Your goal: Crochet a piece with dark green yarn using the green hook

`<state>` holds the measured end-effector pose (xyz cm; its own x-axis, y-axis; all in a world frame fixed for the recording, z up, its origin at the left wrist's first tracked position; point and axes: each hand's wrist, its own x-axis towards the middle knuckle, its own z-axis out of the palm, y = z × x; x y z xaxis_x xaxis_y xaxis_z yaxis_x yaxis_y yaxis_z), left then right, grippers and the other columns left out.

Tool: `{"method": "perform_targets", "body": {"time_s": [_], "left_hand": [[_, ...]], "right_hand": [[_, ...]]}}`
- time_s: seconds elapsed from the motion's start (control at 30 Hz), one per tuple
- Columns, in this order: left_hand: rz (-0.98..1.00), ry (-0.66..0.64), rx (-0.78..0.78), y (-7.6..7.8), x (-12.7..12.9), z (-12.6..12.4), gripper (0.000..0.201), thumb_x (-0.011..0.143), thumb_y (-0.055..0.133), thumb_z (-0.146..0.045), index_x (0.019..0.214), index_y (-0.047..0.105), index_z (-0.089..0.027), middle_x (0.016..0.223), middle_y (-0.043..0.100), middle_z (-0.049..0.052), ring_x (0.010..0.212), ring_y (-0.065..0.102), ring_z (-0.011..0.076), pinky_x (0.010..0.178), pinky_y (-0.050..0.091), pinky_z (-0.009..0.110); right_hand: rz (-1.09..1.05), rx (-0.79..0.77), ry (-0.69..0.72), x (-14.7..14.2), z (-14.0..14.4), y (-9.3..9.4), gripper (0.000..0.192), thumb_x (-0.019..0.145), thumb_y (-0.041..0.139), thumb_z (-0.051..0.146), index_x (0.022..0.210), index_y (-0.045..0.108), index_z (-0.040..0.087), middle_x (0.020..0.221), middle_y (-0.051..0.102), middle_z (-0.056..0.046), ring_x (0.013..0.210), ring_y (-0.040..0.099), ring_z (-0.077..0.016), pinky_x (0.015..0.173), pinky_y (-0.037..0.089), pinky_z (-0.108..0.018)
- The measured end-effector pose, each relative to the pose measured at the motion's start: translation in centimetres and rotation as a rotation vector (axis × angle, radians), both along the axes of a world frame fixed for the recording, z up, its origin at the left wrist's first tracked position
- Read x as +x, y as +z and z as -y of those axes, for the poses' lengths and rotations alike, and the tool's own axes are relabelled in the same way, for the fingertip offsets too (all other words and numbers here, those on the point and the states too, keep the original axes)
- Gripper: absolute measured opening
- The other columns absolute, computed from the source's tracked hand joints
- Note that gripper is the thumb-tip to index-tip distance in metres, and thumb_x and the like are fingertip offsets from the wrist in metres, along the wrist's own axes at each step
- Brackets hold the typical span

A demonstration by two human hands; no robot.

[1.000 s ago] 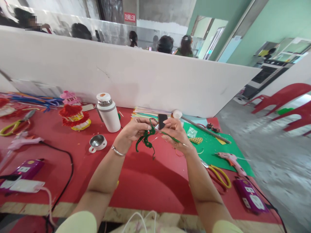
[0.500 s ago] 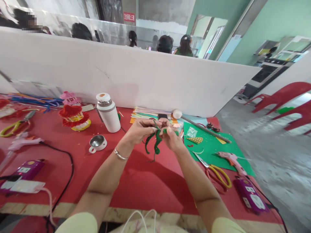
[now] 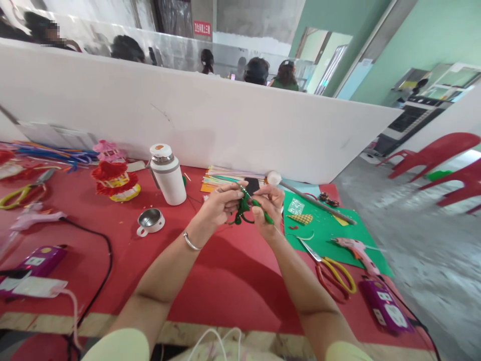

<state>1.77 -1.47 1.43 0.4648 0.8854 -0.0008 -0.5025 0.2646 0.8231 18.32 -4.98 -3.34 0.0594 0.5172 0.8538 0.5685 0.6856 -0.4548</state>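
Fingertips of both hands are meeting on one green pipe cleaner [image 3: 246,209], held in the air above the red table [image 3: 210,281], at about twelve o'clock from the person's chest. The left hand [image 3: 218,205] is pinching the fuzzy wire from nine o'clock, thumb and forefinger closed tight on its coiled middle. The right hand [image 3: 267,206] is closing on it from three o'clock, fingers curled around a straighter stretch that is running down toward four o'clock past the thumb. The long axis of that free stretch is lying roughly from ten to four o'clock, while the rest is bunching into small loops hanging toward six o'clock between the two grips. Both hands are equally near; the coil is sitting just beside the left fingertips.

The pipe cleaner is looking soft and bristly over a thin bendable core. A silver bangle [image 3: 191,241] is resting on the left wrist. At ten o'clock a smooth white flask [image 3: 167,174] is standing upright, with a small shiny metal cup [image 3: 150,221] near it. At three to four o'clock a flat green sheet [image 3: 330,235] is lying on the table, with yellow-handled scissors [image 3: 334,275] partly on its near edge and a pink glue gun [image 3: 355,249] just beside them.
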Motion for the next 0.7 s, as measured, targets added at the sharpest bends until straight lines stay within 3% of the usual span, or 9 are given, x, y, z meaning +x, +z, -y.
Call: {"method": "perform_targets", "body": {"time_s": [0.07, 0.17, 0.37, 0.47, 0.7], "left_hand": [[0.024, -0.114, -0.063, 0.0, -0.6, -0.6, 0.035, 0.062, 0.085, -0.02, 0.094, 0.076, -0.013, 0.052, 0.034, -0.01, 0.042, 0.02, 0.0008, 0.04, 0.014, 0.016], [0.02, -0.182, -0.088, -0.2, -1.1, -1.2, 0.034, 0.063, 0.083, -0.02, 0.095, 0.076, -0.013, 0.052, 0.035, -0.01, 0.042, 0.019, 0.001, 0.039, 0.012, 0.016], [-0.022, -0.124, 0.016, -0.3, -1.4, -1.5, 0.035, 0.063, 0.083, -0.016, 0.097, 0.079, -0.01, 0.054, 0.042, -0.008, 0.041, 0.02, -0.001, 0.04, 0.009, 0.017], [-0.05, -0.056, 0.077, -0.1, -1.6, -1.5, 0.032, 0.062, 0.084, -0.016, 0.093, 0.081, -0.01, 0.054, 0.051, -0.005, 0.039, 0.024, -0.0009, 0.041, 0.01, 0.018], [-0.134, -0.034, 0.118, 0.7, -2.0, -1.3, 0.028, 0.057, 0.079, -0.015, 0.085, 0.083, -0.012, 0.05, 0.054, -0.003, 0.038, 0.029, 0.0011, 0.041, 0.014, 0.02]], "right_hand": [[-0.003, -0.029, 0.05, 0.6, -0.3, 0.3, 0.048, 0.097, 0.05, 0.065, 0.094, 0.078, 0.026, 0.114, 0.051, -0.011, 0.112, 0.058, -0.0286, 0.1, 0.056, -0.05], [0.043, -0.049, 0.12, 1.6, -0.8, 0.9, 0.054, 0.094, 0.048, 0.071, 0.095, 0.079, 0.027, 0.117, 0.05, -0.01, 0.111, 0.059, -0.0275, 0.098, 0.058, -0.048], [0.196, -0.079, 0.194, 3.7, -1.3, 1.2, 0.04, 0.094, 0.059, 0.062, 0.107, 0.078, 0.029, 0.132, 0.049, -0.01, 0.109, 0.06, -0.0244, 0.085, 0.061, -0.041], [0.232, -0.063, 0.214, 4.4, -1.4, 1.1, 0.031, 0.095, 0.064, 0.053, 0.113, 0.076, 0.031, 0.135, 0.049, -0.009, 0.113, 0.06, -0.0242, 0.086, 0.06, -0.041], [0.319, -0.079, 0.241, 4.9, -0.9, 1.7, 0.03, 0.094, 0.07, 0.041, 0.124, 0.073, 0.039, 0.142, 0.05, -0.007, 0.119, 0.059, -0.0244, 0.09, 0.059, -0.041]]}}
